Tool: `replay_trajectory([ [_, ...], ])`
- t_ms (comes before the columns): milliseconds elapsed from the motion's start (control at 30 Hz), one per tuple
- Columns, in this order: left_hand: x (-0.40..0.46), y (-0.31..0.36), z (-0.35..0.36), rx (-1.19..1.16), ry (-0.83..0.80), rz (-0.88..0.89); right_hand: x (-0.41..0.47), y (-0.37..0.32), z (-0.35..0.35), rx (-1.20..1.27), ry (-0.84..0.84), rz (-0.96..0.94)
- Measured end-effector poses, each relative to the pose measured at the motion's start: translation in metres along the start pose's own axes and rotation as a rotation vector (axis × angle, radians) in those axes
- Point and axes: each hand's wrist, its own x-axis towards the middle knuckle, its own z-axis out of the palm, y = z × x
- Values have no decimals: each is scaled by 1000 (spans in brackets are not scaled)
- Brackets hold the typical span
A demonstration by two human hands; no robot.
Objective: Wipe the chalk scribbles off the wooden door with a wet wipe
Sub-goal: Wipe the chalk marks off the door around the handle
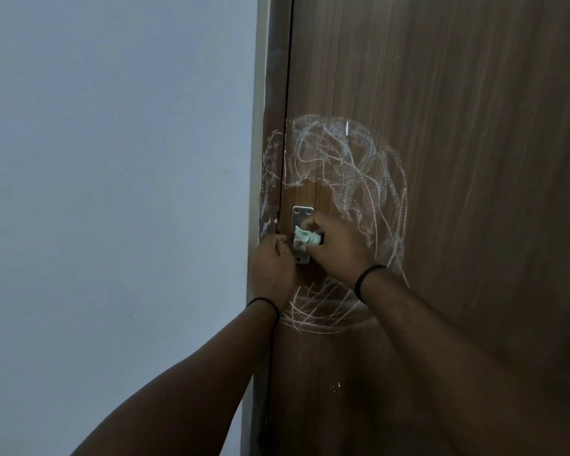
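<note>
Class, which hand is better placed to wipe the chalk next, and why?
Right. The right hand already grips the wet wipe, beside the chalk scribbles; the left hand holds no wipe.

Both bare forearms reach up and forward from the lower edge of the view, converging so that the hands sit close together, nearly touching. The left hand point(272, 263) is curled with its back to the camera and its fingers folded inward, a thin dark band around its wrist. The right hand point(338, 243), just above and to the right, has its fingers bent and pinched together at the tips, with a similar dark band at the wrist.
</note>
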Motion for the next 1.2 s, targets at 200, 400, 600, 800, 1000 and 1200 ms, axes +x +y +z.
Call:
replay_trajectory([
  [200, 3, -6, -4, 16, -2, 13, 2, -4, 24, -307, 154, -180],
  [400, 5, -6, -6, 59, 4, 25, -13, 26, 3, -326, 208, -163],
  [600, -9, 4, -4, 77, -1, 23, -38, 52, -32, -361, 321, 21],
  [800, -13, 23, -11, 94, 20, 55, -37, 36, -39, -123, 365, 84],
  [1000, -6, 35, -21, 131, -44, 106, -18, 8, -29, -52, 306, 58],
  [1200, 3, 33, -30, 206, -80, 232, -3, -5, -18, -51, 320, 31],
])
